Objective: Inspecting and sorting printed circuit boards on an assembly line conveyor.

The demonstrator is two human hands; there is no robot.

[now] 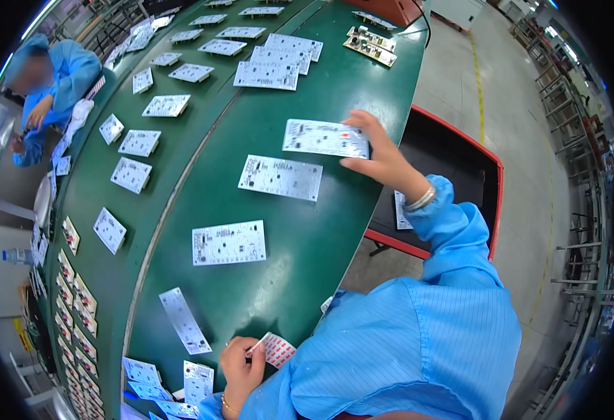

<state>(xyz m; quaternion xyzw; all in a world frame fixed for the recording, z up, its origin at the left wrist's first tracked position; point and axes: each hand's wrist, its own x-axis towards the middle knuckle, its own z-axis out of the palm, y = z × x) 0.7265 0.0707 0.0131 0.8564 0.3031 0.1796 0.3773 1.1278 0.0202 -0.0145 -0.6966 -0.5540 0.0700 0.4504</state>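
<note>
My right hand (385, 155) grips the right end of a white circuit board (317, 138), thumb and fingers on opposite edges. A small red sticker (345, 136) shows on that board near my fingers. At the lower middle, my left hand (241, 369) pinches a sheet of red stickers (279, 349) by its left side. Between my hands lie a white circuit board (280, 178) close to the held one, another board (229, 243) nearer to me, and a narrow tilted board (184, 320) left of my left hand.
The green table (293, 231) carries several boards, with overlapping boards (268, 73) at the far side and a pile (149, 381) at lower left. A red-rimmed black bin (464, 150) stands right of the table, holding a board (402, 210). Another person (58, 80) sits across, at left.
</note>
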